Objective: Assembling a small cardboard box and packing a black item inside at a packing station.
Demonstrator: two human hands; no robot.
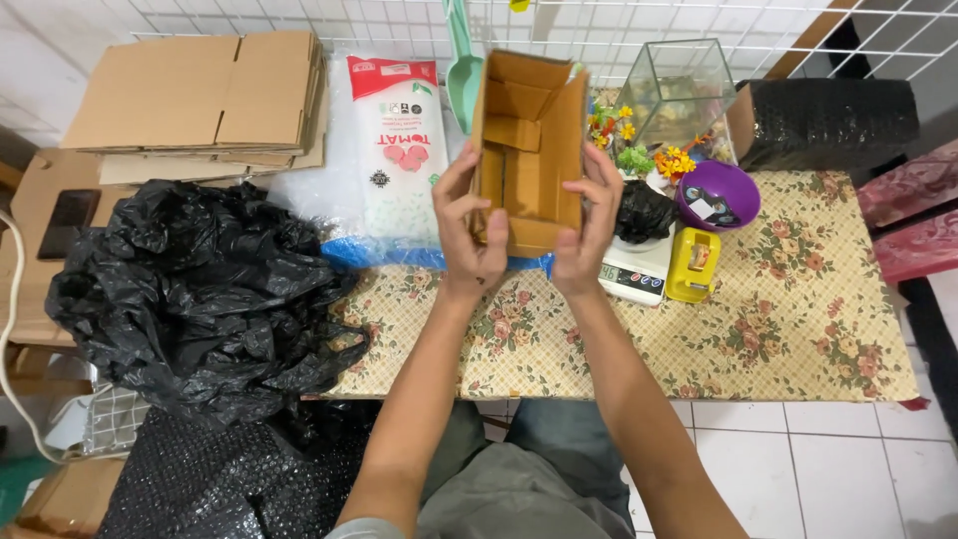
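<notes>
I've got L hand (467, 232) & R hand (589, 225) clamped on open cardboard box (527, 140), fingers curled round both sides, above floral table (778, 319).

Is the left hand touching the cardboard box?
Touching. The head view shows the left hand gripping the cardboard box by its left side, fingers wrapped over the edge.

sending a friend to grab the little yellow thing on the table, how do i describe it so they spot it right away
Start at the floral tablecloth and look toward its back, below the glass tank. There a white kitchen scale sits, and the yellow dispenser lies right beside it, just under the purple bowl. It is the only yellow boxy item there.
</notes>
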